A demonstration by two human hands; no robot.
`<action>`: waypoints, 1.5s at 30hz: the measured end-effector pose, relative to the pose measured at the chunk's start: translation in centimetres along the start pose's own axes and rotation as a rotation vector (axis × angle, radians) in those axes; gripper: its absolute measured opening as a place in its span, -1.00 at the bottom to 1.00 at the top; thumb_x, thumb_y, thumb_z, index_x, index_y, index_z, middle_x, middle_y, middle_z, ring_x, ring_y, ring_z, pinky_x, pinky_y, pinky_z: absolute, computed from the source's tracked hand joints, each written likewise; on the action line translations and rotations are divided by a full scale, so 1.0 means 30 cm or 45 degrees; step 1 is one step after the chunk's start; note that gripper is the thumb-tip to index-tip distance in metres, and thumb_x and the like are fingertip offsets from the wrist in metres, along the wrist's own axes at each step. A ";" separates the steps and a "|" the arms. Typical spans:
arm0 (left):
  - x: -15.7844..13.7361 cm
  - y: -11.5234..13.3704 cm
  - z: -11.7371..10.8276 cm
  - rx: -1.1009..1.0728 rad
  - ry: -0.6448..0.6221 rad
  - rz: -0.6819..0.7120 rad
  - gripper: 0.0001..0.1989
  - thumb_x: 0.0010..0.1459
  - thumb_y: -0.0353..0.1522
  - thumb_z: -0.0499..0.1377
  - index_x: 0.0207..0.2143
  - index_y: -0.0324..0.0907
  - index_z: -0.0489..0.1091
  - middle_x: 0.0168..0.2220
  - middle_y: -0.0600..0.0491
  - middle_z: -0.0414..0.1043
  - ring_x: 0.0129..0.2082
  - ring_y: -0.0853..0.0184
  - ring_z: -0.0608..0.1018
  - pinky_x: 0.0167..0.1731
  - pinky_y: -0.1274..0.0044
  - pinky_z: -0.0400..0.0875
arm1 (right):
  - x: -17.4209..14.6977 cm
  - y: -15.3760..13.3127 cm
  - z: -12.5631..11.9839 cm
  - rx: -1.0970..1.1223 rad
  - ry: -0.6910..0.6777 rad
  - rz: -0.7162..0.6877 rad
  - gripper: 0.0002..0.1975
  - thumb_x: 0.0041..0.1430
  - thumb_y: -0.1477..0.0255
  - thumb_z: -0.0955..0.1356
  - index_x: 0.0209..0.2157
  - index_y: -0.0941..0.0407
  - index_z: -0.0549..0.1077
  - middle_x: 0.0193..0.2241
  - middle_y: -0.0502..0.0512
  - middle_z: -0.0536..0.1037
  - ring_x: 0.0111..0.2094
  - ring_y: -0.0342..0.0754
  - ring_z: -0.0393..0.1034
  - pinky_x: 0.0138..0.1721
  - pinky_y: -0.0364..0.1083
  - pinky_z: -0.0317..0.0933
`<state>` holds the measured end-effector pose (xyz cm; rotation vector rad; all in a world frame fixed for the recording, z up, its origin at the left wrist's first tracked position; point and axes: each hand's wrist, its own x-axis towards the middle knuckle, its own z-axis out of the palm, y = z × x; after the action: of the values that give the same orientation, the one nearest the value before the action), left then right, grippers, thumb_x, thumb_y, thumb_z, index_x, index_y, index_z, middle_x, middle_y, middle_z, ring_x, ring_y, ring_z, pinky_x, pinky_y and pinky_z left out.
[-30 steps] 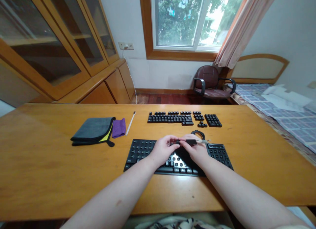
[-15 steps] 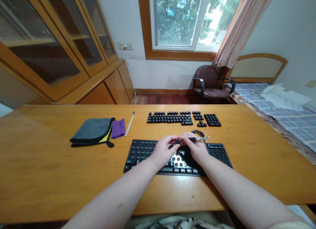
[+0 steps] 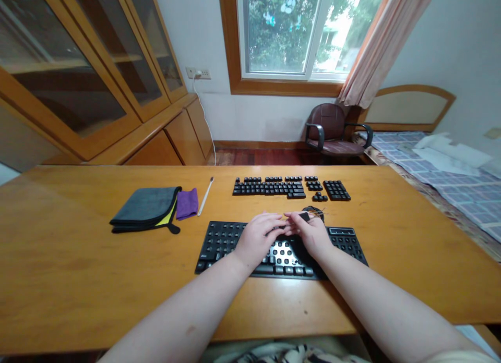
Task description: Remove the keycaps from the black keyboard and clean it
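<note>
A black keyboard [image 3: 219,243] lies near the table's front edge, many of its keycaps off and the bare key posts showing. Above its middle both hands meet at the fingertips. My right hand [image 3: 311,232] is closed on a keycap puller, whose black handle [image 3: 304,216] shows above the fingers; its thin wire prongs [image 3: 320,213] point right. My left hand [image 3: 260,235] has bent fingers pressed toward the right fingertips; whatever they pinch is hidden. Behind the keyboard, removed keycaps [image 3: 268,187] lie in rows, with a number-pad block [image 3: 337,191] to their right.
On the left of the table [image 3: 97,279] are a folded grey cloth [image 3: 146,206], a purple cloth [image 3: 187,204] and a white toothbrush [image 3: 205,197]. A coiled black cable [image 3: 315,210] sits behind my right hand. Beyond stand a chair [image 3: 331,128] and a bed [image 3: 462,180].
The puller has turned in my right hand, its handle now tipped up and its prongs less plain. My left fingers have shifted and straightened a little; the dark piece at the fingertips is now mostly hidden.
</note>
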<state>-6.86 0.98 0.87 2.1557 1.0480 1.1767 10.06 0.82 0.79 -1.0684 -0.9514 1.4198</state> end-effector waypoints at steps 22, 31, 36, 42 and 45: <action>0.009 -0.041 0.033 -0.766 0.038 -0.557 -0.69 -0.20 -0.34 0.36 -0.48 -0.20 0.26 -0.43 0.14 0.36 -0.38 0.40 0.46 -0.27 0.50 0.41 | -0.018 -0.031 -0.048 -1.284 -0.417 -0.936 -0.74 0.19 0.41 0.28 -0.09 -0.01 0.47 -0.18 0.12 0.52 -0.18 -0.07 0.44 -0.15 -0.04 0.34; 0.009 -0.039 0.032 -0.728 0.180 -0.523 -0.68 -0.04 -0.37 0.26 -0.19 -0.17 0.32 -0.16 0.00 0.37 -0.26 0.38 0.48 -0.15 0.46 0.39 | 0.079 -0.117 -0.049 -1.576 -0.183 -0.841 -0.81 0.12 0.43 0.32 -0.23 0.03 0.53 -0.24 0.10 0.57 -0.22 -0.04 0.46 -0.15 -0.06 0.32; 0.010 -0.050 0.020 -0.573 0.217 -0.578 -0.75 0.06 -0.32 0.19 -0.18 -0.18 0.36 -0.26 0.01 0.41 -0.33 0.38 0.46 -0.25 0.51 0.37 | 0.247 -0.151 -0.057 -2.060 -0.081 -0.469 -0.87 0.05 0.39 0.36 -0.37 0.07 0.56 -0.33 0.11 0.58 -0.27 0.01 0.45 -0.24 -0.10 0.26; 0.012 -0.048 0.016 -0.547 0.236 -0.576 -0.76 0.10 -0.29 0.15 -0.18 -0.20 0.36 -0.33 0.03 0.39 -0.36 0.37 0.45 -0.29 0.53 0.35 | 0.293 -0.044 -0.074 -2.062 -0.119 -0.454 -0.83 0.10 0.42 0.32 -0.33 0.05 0.56 -0.18 0.05 0.54 -0.21 -0.08 0.42 -0.21 -0.18 0.23; 0.014 -0.043 0.017 -0.541 0.230 -0.569 -0.76 0.10 -0.29 0.15 -0.18 -0.19 0.35 -0.34 0.04 0.38 -0.35 0.37 0.45 -0.29 0.53 0.34 | 0.296 -0.020 -0.087 -2.035 -0.089 -0.515 -0.82 0.12 0.41 0.30 -0.34 0.06 0.56 -0.13 0.05 0.51 -0.21 -0.08 0.41 -0.21 -0.17 0.24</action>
<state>-6.79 2.05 -0.09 1.4223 1.1535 1.2506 12.49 9.69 -0.33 -1.7164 -2.2909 0.1101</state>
